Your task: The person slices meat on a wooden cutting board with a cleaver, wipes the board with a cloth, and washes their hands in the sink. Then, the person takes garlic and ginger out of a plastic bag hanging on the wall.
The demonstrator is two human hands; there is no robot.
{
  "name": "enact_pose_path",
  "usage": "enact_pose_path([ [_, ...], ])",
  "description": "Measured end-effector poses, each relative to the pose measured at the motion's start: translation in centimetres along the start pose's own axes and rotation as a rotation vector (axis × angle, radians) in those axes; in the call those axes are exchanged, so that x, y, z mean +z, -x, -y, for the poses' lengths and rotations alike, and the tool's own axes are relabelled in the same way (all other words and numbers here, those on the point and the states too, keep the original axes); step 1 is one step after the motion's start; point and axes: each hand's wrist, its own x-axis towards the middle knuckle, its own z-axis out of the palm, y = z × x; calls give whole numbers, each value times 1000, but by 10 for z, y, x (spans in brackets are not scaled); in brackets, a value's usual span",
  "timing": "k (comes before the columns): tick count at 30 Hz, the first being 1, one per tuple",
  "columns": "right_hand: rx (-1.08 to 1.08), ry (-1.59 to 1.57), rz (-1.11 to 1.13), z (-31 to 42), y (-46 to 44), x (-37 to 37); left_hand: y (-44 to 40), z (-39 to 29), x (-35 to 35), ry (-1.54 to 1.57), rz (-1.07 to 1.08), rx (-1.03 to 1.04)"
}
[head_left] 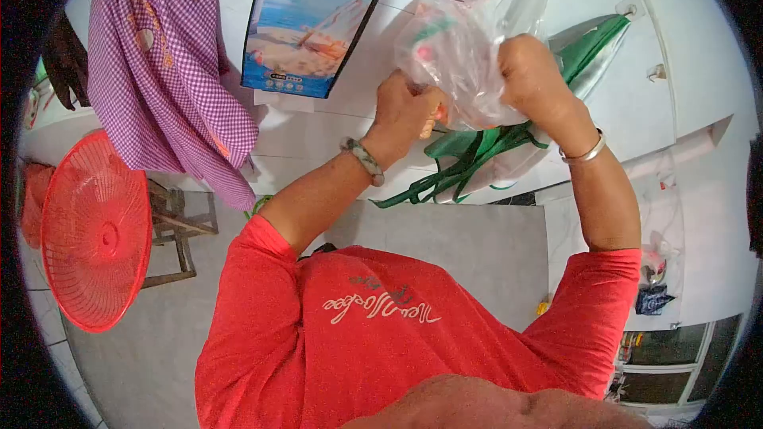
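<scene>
A clear plastic bag (469, 56) with pink, red and green marks or contents hangs in front of the white tiled wall, between my hands. My right hand (536, 79) is closed in a fist round the bag's right side. At its lower left, my left hand (403, 115) is closed, with a small orange-tan piece showing beside its fingers; what exactly it grips is hard to tell. Behind and below the bag is a green and white bag (592, 52) with dark green straps (469, 160) that hang near my hands.
A purple checked cloth (159, 56) hangs at the left, beside a beach picture (314, 24) on the wall. Below it are a red plastic basket (99, 230) and a wooden stool (179, 234). A shelf with small items (656, 294) stands at the right.
</scene>
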Motion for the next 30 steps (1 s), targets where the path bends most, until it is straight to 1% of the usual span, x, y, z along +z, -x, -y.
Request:
enact_pose_path([
  [1,3,3,-2,-3,2,-2,1,-4,-3,18,16,-26],
  [3,70,-525,-112,-5,6,-7,2,-6,-6,32,32,-51],
  [4,106,-623,-106,-2,9,-10,2,-7,-6,60,39,-57],
  [5,109,-623,-109,0,11,-8,3,-7,-6,88,47,-63],
  [6,61,-651,-126,2,12,-4,4,-9,-6,86,48,-63],
  [7,12,-679,-142,4,12,-1,5,-12,-6,74,53,-107],
  [8,10,-681,-146,6,10,-3,5,-14,-6,62,57,-149],
  [9,-24,-687,-42,9,7,-6,5,-13,-7,59,55,-148],
  [10,-55,-692,62,10,6,-7,4,-10,-6,67,57,-99],
  [11,-54,-694,62,6,5,-5,3,-9,-5,76,61,-51],
  [13,-131,-599,170,-5,-1,0,2,-10,-6,38,47,-51],
  [14,-130,-601,172,-5,-3,-1,2,-11,-6,0,33,-50],
  [16,14,-722,323,-4,-11,-8,-1,-6,-5,-36,-9,-33],
  [17,11,-721,324,-4,-15,-10,-2,-6,-5,-72,-50,-16],
  [18,64,-791,372,-4,-18,-11,-2,-7,-7,-72,-53,-14],
  [19,117,-862,421,-4,-21,-12,0,-10,-9,-60,-14,-38],
  [20,114,-860,422,-3,-23,-13,1,-12,-10,-48,24,-61],
  [22,-71,-724,297,-2,-25,-15,0,-9,-11,-41,39,-28],
  [23,-72,-722,297,-1,-26,-12,-1,-6,-11,-35,54,3],
  [25,-141,-663,209,-2,-27,3,-8,7,-15,-39,53,20],
  [26,-140,-661,210,-3,-26,10,-8,7,-15,-43,53,34],
  [28,-88,-326,191,-5,-23,19,-4,5,-16,-16,58,31],
  [29,-86,-323,187,-5,-21,18,-3,2,-17,7,62,28],
  [30,18,-459,21,-3,-18,16,-5,1,-19,6,68,32],
])
